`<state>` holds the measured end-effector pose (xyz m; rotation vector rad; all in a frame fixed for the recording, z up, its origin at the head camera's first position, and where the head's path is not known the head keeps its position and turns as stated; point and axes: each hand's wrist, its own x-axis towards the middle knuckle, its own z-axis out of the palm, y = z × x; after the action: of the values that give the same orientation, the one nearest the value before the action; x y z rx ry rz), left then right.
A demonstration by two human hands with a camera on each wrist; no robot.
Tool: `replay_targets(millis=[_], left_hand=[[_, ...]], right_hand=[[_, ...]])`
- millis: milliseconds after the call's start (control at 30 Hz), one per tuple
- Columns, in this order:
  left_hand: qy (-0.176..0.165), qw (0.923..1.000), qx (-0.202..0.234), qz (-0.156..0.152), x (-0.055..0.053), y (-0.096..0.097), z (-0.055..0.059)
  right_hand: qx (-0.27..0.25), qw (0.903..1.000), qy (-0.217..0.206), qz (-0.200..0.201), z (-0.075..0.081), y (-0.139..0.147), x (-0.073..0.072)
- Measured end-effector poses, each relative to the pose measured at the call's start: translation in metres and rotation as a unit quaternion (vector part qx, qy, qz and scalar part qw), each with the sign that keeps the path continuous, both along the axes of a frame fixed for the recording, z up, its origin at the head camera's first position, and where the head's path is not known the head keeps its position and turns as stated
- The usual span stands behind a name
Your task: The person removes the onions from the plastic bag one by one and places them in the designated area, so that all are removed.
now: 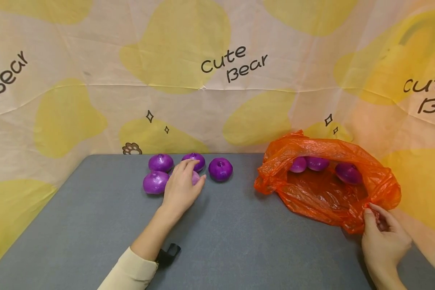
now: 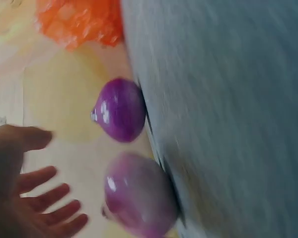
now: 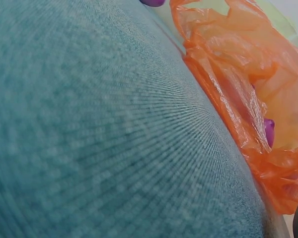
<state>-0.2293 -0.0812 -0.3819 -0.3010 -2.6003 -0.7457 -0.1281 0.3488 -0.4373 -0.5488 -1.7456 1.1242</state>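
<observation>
My left hand (image 1: 181,187) hovers over a paler purple onion (image 1: 195,178), partly hiding it. In the left wrist view, the loosely spread fingers (image 2: 47,203) stand apart from that onion (image 2: 139,193). Around the hand sit other purple onions: one to the right (image 1: 220,169), one behind (image 1: 195,160), and two at the left, a rear one (image 1: 161,162) and a front one (image 1: 155,182). At the right, my right hand (image 1: 386,237) pinches the near rim of an orange plastic bag (image 1: 311,210). Its mouth gapes, and three purple onions show inside, including one at the right (image 1: 348,173).
A grey tabletop (image 1: 239,241) carries everything. Behind it hangs a printed cloth (image 1: 188,112) with yellow patches and lettering, close to the back row of onions. A black strap piece (image 1: 170,253) juts from beneath the left wrist.
</observation>
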Motion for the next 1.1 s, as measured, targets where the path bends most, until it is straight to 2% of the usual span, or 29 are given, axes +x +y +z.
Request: replay_targets(millis=[100,233,433,533,667,767,867,1000,1100], left_hand=[[0.047,0.9981,0.015,-0.037,0.003,0.018,0.007],[0.094,0.9908,0.042,-0.087,0.007,0.043,0.015],[0.109,0.9754,0.106,-0.159,0.01,0.088,0.026],[0.119,0.9681,0.1,-0.197,0.009,0.115,0.03],[0.134,0.9623,0.059,-0.229,0.011,0.15,0.031],[0.129,0.9598,0.035,-0.247,0.014,0.175,0.033],[0.104,0.96,0.009,-0.26,0.017,0.198,0.034],[0.041,0.9631,-0.046,-0.262,0.016,0.227,0.033],[-0.007,0.9616,-0.087,-0.26,0.011,0.249,0.029]], right_hand=[[0.003,1.0,-0.003,-0.004,0.001,-0.001,0.001],[0.002,1.0,-0.009,-0.004,0.0,-0.002,0.001],[-0.004,1.0,0.006,0.003,-0.002,0.001,0.001],[-0.007,0.9999,0.011,0.004,-0.004,0.002,0.003],[-0.007,1.0,0.005,0.002,-0.005,0.002,0.006],[-0.005,1.0,0.006,0.001,-0.005,0.0,0.007],[-0.006,1.0,0.006,-0.001,-0.005,-0.002,0.006],[-0.009,0.9999,0.007,0.006,-0.002,-0.004,0.003],[0.0,0.9999,0.011,0.012,0.001,-0.004,0.003]])
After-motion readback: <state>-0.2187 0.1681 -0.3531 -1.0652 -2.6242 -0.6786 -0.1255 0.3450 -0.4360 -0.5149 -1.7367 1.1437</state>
